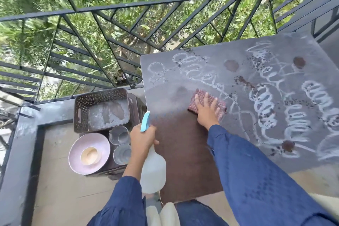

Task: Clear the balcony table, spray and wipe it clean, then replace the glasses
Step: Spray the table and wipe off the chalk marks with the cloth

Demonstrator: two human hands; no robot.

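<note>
The dark balcony table (275, 57) is dusty, with white chalk scribbles, brown spots and crumbs; its near left part looks wet and brown. My right hand (206, 112) presses flat on a red checked cloth (200, 97) on the tabletop. My left hand (143, 139) grips the neck of a white spray bottle (153, 172) with a blue nozzle (145, 122), held over the table's left edge. Two clear glasses (119, 135) (122, 154) stand on a low dark stool left of the table.
On the stool also sit a brown perforated basket (80, 113) and a pink plate (77, 152) with a small cream bowl (89, 155). A black metal railing (110, 7) runs along the balcony's far side, greenery beyond it. A grey ledge (14, 152) borders the left.
</note>
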